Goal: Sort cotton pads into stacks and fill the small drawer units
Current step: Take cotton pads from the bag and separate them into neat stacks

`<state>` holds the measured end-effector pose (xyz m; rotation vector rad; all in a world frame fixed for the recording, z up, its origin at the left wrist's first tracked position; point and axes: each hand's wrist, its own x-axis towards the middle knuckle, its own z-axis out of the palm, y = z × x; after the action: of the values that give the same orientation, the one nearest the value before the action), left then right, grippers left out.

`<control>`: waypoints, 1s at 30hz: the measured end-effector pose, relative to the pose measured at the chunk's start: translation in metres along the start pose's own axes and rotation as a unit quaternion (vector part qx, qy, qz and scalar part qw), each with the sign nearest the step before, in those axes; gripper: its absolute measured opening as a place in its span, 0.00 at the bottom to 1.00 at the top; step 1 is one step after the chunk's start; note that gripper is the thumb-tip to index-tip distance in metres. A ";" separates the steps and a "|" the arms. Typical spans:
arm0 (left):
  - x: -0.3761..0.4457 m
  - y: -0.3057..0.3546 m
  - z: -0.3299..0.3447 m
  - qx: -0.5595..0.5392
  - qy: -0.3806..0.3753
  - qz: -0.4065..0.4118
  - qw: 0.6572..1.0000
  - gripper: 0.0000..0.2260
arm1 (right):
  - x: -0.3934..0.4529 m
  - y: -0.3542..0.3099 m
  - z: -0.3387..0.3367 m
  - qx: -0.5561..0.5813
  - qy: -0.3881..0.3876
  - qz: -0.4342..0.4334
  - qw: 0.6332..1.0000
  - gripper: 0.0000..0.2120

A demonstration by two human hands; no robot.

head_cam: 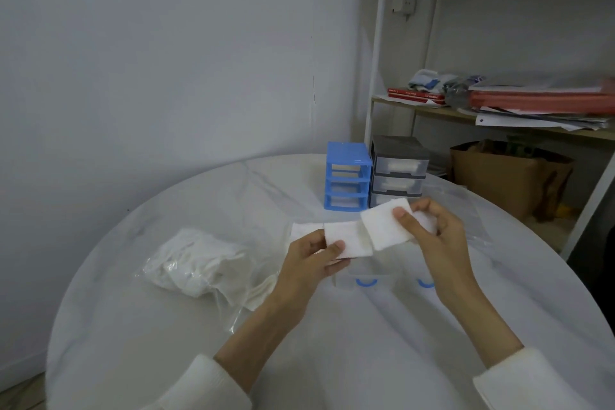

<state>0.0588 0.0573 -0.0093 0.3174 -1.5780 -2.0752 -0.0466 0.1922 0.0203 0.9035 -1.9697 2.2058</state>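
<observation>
Two square cotton pads, soft and fibrous with fuzzy edges, are held above the round table (pixel 139 326), in front of the blue drawer unit (pixel 347 176). The right hand (pixel 432 236) pinches one pad (pixel 382 226) between thumb and curled fingers, with what looks like more white cotton bunched inside that grip. The left hand (pixel 309 260) pinches the other pad (pixel 347 240) with thumb on top and fingers curled beneath, and the two pads overlap at their near edges. A third white pad (pixel 304 230) shows just left of the left hand's pad; whether it is held or lying on the table cannot be told. The blue drawer unit is a small boxy plastic frame with three stacked drawers, and touching its right side stands a grey drawer unit (pixel 397 170) with clear drawer fronts showing white contents. Well to the left of the blue unit and nearer the person, a crinkled clear plastic bag (pixel 196 263) of loose white pads lies on the table. The tabletop is white under a glossy, wrinkled transparent cover. Behind the blue unit rises a plain pale wall; to its right a white-framed shelf (pixel 376 76) carries stacked papers and red folders (pixel 539 100), with a brown paper bag (pixel 506 176) below.
</observation>
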 end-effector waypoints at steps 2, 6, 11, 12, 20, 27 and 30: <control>0.000 0.001 0.001 -0.016 0.010 -0.012 1.000 0.08 | -0.005 0.001 0.003 -0.009 -0.018 -0.012 1.000 0.07; -0.005 0.000 0.006 -0.015 0.006 -0.026 1.000 0.07 | -0.017 0.006 0.013 -0.071 -0.015 -0.062 0.995 0.08; -0.013 -0.003 0.013 -0.023 -0.007 -0.030 0.999 0.08 | -0.023 0.012 0.020 -0.133 0.059 -0.074 0.986 0.08; -0.014 -0.003 0.014 -0.024 -0.012 -0.031 0.999 0.09 | -0.024 0.013 0.021 -0.146 0.062 -0.074 0.985 0.09; -0.016 -0.001 0.017 -0.054 -0.035 -0.051 0.997 0.11 | -0.022 0.017 0.021 -0.185 0.044 -0.076 0.979 0.09; -0.014 0.001 0.018 -0.114 -0.001 -0.092 0.989 0.11 | -0.024 0.018 0.021 -0.199 0.034 -0.073 0.977 0.12; -0.014 0.003 0.018 -0.126 0.005 -0.093 0.988 0.11 | -0.025 0.017 0.022 -0.206 0.028 -0.077 0.975 0.13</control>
<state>0.0634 0.0788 -0.0028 0.3959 -1.3007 -2.3813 -0.0243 0.1768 -0.0055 0.8833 -2.1314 1.6340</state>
